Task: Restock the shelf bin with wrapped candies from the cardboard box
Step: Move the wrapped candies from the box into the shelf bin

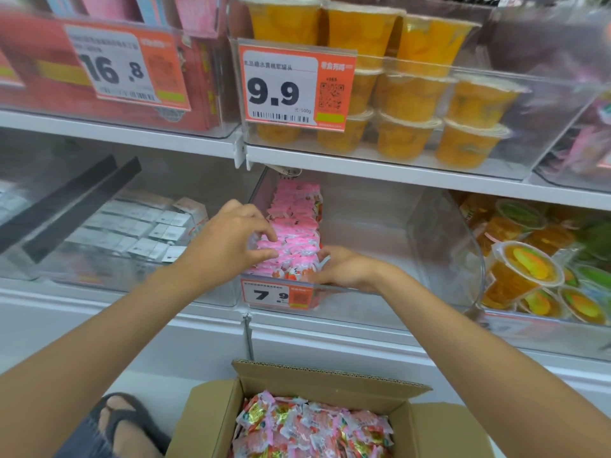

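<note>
A clear plastic shelf bin [390, 246] on the lower shelf holds a stacked row of pink wrapped candies [294, 223] along its left side; its right part is bare. My left hand [231, 239] rests on top of the pink stack, fingertips pressing the candies. My right hand [344, 269] lies inside the bin at the front, fingers against the right side of the stack. Whether either hand grips a candy is hidden. Below, an open cardboard box [330, 378] is full of loose pink-and-red wrapped candies [310, 428].
An orange price tag 7.9 [277, 294] hangs on the bin's front. White boxed goods [139, 226] fill the left bin, jelly cups [529, 269] the right one. The shelf above carries orange fruit cups [413, 100]. A sandalled foot [122, 424] stands left of the box.
</note>
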The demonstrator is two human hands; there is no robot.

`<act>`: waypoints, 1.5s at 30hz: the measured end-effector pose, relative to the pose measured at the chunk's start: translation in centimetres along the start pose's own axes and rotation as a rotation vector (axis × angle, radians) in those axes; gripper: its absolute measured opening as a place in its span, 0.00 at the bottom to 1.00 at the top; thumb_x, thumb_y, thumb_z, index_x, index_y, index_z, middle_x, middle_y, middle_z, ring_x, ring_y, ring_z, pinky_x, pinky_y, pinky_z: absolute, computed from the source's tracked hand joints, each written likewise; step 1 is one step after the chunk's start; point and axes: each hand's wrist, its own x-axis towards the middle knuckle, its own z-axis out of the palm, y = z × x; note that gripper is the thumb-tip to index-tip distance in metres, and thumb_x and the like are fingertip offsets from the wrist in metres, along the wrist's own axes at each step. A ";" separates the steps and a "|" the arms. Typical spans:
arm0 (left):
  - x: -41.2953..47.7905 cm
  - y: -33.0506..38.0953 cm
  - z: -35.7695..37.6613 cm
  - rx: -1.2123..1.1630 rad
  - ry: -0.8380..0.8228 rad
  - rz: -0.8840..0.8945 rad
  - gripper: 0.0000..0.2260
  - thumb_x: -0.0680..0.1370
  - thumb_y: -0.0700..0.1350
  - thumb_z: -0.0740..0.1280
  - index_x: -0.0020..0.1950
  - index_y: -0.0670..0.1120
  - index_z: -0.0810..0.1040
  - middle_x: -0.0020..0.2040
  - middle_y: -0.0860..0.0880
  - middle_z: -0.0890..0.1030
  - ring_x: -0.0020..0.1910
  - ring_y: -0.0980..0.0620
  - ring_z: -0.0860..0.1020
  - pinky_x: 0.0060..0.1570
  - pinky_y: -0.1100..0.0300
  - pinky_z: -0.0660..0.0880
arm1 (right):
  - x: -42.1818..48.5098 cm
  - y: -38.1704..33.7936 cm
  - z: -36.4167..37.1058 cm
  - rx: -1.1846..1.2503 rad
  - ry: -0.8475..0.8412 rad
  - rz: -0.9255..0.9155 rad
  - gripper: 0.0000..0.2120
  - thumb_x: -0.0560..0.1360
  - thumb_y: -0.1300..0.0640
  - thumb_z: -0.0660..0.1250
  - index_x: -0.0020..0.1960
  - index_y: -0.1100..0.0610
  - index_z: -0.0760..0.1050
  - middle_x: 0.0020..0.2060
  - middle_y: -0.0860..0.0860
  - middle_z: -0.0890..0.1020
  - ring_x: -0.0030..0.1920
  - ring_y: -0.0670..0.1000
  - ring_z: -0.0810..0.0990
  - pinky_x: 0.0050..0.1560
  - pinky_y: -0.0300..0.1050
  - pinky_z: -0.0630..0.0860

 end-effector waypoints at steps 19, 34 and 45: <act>2.1 1.6 2.4 0.284 -0.227 0.072 0.10 0.74 0.62 0.69 0.52 0.63 0.83 0.48 0.64 0.83 0.48 0.62 0.66 0.50 0.58 0.52 | 0.0 1.2 -1.5 0.283 -0.103 0.033 0.14 0.74 0.67 0.71 0.57 0.57 0.76 0.42 0.54 0.82 0.41 0.48 0.80 0.47 0.35 0.78; -6.8 7.8 4.0 -0.364 -0.238 -0.129 0.03 0.73 0.45 0.76 0.42 0.48 0.83 0.34 0.56 0.80 0.31 0.64 0.75 0.38 0.61 0.74 | -10.5 4.1 5.4 0.037 0.497 -0.261 0.07 0.73 0.65 0.71 0.42 0.53 0.79 0.31 0.45 0.76 0.26 0.40 0.70 0.35 0.35 0.68; -25.0 1.1 16.3 -0.536 -0.576 -0.631 0.05 0.75 0.40 0.73 0.45 0.50 0.81 0.41 0.54 0.80 0.40 0.61 0.78 0.39 0.75 0.69 | -10.9 24.5 20.8 -0.114 -0.050 0.230 0.25 0.76 0.55 0.71 0.71 0.56 0.70 0.63 0.49 0.75 0.61 0.49 0.75 0.58 0.44 0.74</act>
